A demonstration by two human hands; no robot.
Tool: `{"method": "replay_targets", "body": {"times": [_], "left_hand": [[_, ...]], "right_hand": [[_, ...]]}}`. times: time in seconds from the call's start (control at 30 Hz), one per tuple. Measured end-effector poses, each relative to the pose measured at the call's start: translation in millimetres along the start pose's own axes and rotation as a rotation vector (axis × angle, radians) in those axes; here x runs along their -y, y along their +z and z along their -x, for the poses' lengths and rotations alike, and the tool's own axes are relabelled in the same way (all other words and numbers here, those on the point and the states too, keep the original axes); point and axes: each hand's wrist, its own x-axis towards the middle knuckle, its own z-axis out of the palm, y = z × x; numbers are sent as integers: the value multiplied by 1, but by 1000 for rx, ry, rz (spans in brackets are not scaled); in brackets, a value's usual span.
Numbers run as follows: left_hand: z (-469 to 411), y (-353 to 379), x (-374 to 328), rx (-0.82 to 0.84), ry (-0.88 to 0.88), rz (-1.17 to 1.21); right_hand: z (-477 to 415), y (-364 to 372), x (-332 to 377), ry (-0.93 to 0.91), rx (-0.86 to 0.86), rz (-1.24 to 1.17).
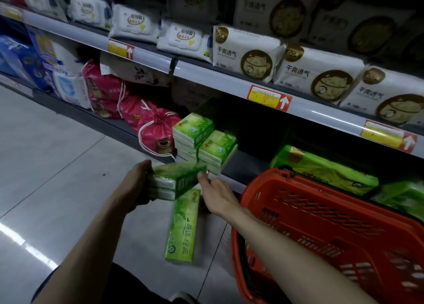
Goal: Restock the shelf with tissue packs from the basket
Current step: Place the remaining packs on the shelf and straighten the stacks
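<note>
- Head view looks down a shop aisle. The left hand (135,184) is curled round the left end of a bundle of green tissue packs (176,179) and holds it level above the floor, just in front of the bottom shelf (242,164).
- The right hand (216,194) reaches across with its fingers straight and loose, gripping nothing. One fingertip touches the bundle's right end.
- A single green pack (182,225) lies flat on the grey floor tiles (57,166) below both hands, just left of the red basket (321,223).
- The red basket stands at the right, close to the shelf front, and the right forearm crosses its near rim.
- Two shelf stacks (204,140) of the same green packs stand side by side on the bottom shelf — pink drawstring bags (158,131) sit to their left, and larger green bundles (325,170) lie behind the basket.
- On the shelf above, white cat-printed packs (247,53) line the edge over red-and-yellow price tags (268,97).
</note>
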Motion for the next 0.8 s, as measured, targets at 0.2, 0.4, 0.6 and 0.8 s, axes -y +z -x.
{"method": "replay_targets", "body": {"times": [0.2, 0.4, 0.6, 0.8], "left_hand": [[10, -8, -14, 74, 60, 173], [10, 14, -17, 185, 163, 96], [2, 59, -39, 214, 217, -10], [-26, 112, -43, 121, 132, 49]], "right_hand": [[29, -2, 26, 236, -16, -930], [30, -4, 28, 182, -144, -1149], [3, -13, 19, 125, -294, -1086], [-30, -32, -13, 123, -322, -1065]]}}
